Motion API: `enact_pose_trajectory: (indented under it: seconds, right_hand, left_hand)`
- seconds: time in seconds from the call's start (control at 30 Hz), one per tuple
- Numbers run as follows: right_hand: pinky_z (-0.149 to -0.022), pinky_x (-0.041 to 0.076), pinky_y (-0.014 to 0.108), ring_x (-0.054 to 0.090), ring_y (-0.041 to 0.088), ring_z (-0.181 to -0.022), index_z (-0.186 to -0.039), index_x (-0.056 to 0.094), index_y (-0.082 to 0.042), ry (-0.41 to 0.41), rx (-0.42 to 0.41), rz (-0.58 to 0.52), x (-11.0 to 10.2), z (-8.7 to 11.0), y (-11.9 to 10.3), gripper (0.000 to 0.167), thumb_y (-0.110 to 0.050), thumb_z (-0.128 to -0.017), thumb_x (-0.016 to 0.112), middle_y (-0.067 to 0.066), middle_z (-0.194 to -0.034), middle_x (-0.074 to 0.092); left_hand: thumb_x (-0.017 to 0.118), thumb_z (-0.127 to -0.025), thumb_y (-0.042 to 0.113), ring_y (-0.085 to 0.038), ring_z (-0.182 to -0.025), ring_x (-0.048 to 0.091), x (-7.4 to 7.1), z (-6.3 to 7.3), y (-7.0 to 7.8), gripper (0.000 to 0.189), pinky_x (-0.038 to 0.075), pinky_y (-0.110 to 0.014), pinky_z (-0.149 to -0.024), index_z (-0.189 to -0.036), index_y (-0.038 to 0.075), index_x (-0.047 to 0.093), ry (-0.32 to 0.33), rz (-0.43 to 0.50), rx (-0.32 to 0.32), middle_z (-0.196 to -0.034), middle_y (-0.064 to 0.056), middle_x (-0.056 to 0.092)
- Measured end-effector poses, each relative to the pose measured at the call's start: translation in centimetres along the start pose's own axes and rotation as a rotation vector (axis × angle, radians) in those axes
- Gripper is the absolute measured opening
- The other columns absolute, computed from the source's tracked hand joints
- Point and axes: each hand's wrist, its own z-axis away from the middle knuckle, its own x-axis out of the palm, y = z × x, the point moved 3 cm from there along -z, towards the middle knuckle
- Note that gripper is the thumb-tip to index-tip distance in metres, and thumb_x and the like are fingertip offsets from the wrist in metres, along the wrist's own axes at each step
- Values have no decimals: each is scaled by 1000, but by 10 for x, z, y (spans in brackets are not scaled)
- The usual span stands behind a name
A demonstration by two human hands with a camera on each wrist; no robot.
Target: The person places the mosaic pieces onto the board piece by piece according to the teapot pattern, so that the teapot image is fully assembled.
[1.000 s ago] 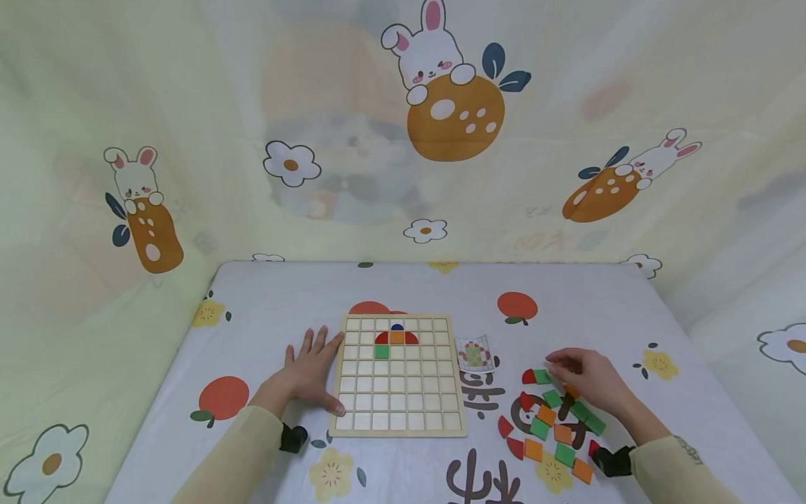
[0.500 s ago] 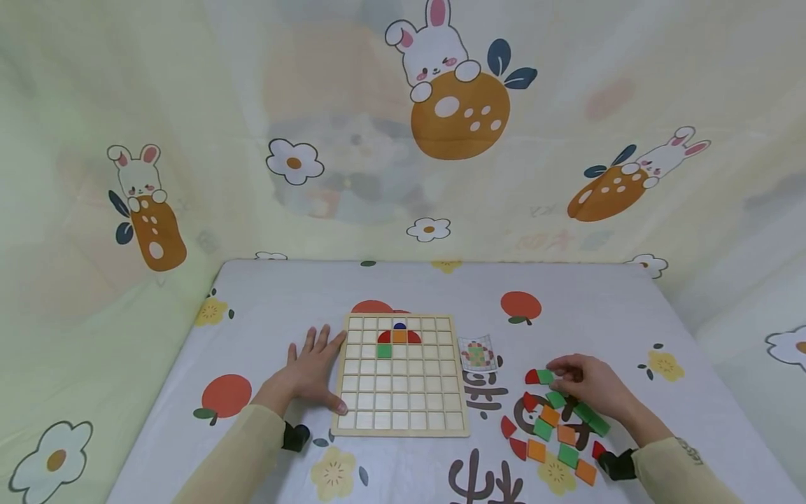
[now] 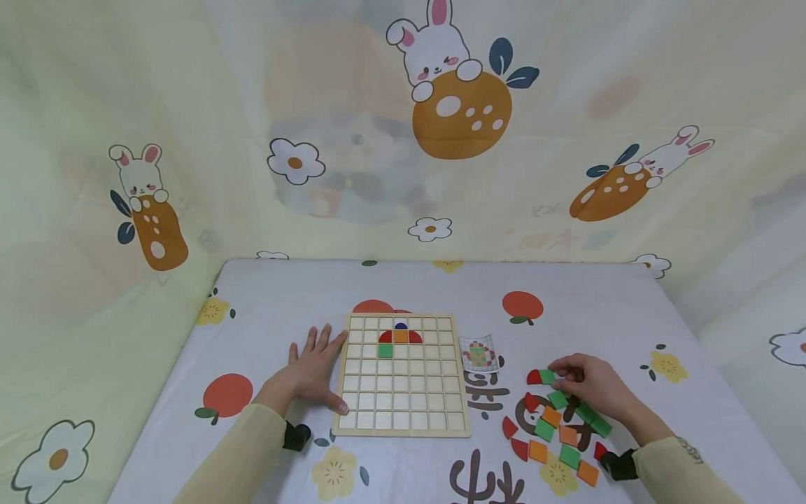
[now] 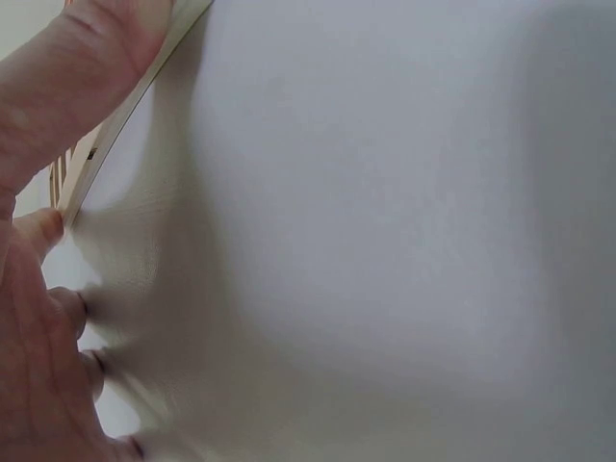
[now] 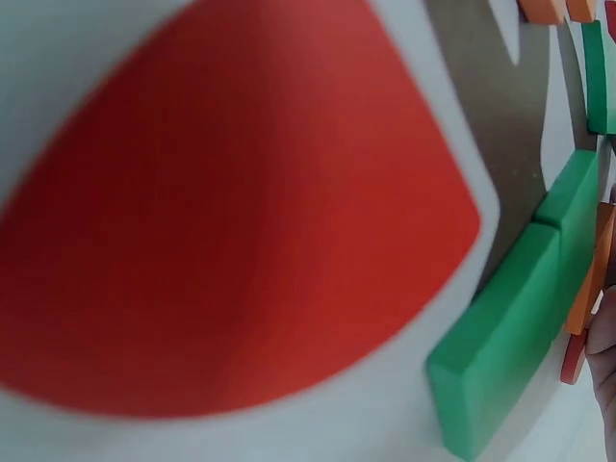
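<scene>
My left hand (image 3: 310,372) is on the board (image 3: 400,383), fingers spread wide, index tip and thumb touching its left rim. Out right of the board, here's my right hand (image 3: 592,381) among the loose pieces (image 3: 551,417), fingers bent, index tip and thumb right at a green square (image 3: 546,377); whether I'm pinching it, I can't tell. A red wedge (image 3: 534,377) sits against that square's board-facing side. In the board's upper rows: blue half-round (image 3: 401,326) on top, orange square (image 3: 400,337) below, red quarter-rounds (image 3: 385,338) flanking it, green tile (image 3: 385,351) under the left one. Just beside the board's right rim lies a picture card (image 3: 480,354).
</scene>
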Motion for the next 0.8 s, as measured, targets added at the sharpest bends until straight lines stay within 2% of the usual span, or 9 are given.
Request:
enact_pose_trajectory:
  seconds: [0.13,0.43,0.8]
  right_hand:
    - [-67,50,19,55,17,-82,-118,71,-2,-5,-1,7,-1,1,0,30,-16,-92,76,3,-94,67]
    - [-68,52,22,59,18,-84,-121,68,0,-19,54,2,-6,4,-3,34,-19,-94,74,3,-95,69]
    - [-65,51,20,56,19,-86,-118,70,-1,62,-26,-2,-9,-2,-29,30,-16,-92,76,4,-95,67]
  left_hand:
    - [97,-59,48,-48,-158,-4,0,1,1,136,1,-78,-119,-165,16,18,3,1,0,-172,-21,4]
    - [97,-59,48,-48,-158,-5,0,1,1,136,1,-78,-118,-165,16,19,3,9,-1,-172,-21,4]
    - [96,-60,46,-48,-158,-5,1,0,1,134,-1,-77,-119,-164,15,19,3,17,0,-172,-21,4]
